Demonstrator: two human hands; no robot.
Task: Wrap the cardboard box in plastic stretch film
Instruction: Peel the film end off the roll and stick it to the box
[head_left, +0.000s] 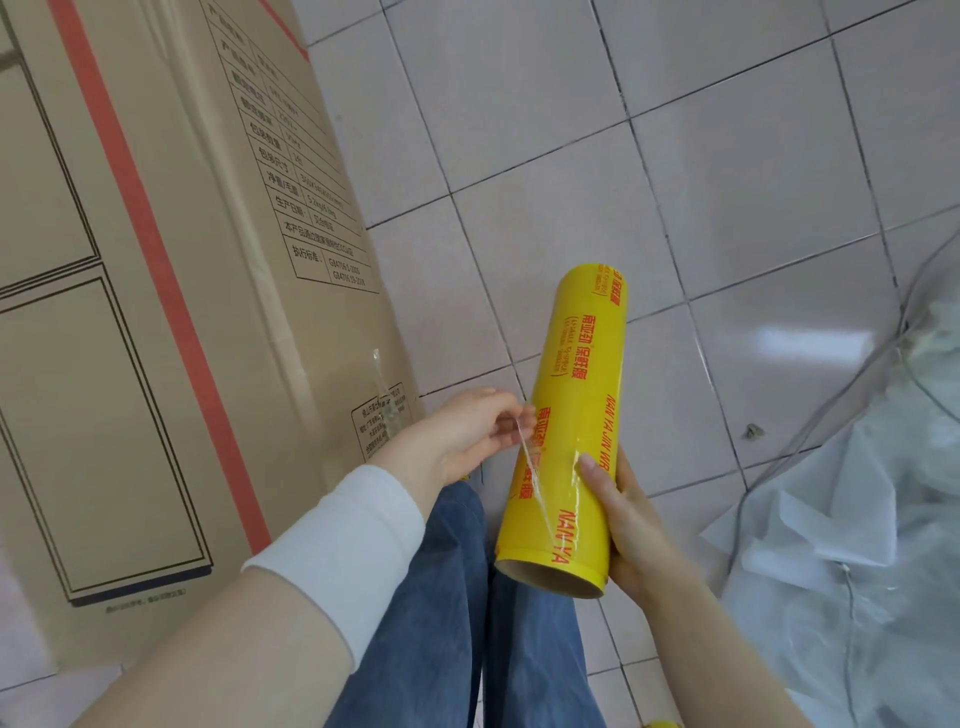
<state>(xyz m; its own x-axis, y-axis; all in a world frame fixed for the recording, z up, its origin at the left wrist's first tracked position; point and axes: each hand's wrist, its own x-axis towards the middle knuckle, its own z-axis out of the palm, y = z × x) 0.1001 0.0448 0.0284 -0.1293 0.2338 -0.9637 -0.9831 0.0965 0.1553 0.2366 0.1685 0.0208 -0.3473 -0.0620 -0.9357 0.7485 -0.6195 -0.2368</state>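
One film roll (571, 415) sits in right hand (634, 525).

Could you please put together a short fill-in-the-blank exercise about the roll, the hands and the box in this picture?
The right hand holds a roll that is ____ with red lettering.
The left hand pinches a loose strip of clear ____ pulled from the roll.
The cardboard box stands on the person's ____ side.
The floor is laid with pale ____.
Missing words: yellow; film; left; tiles.
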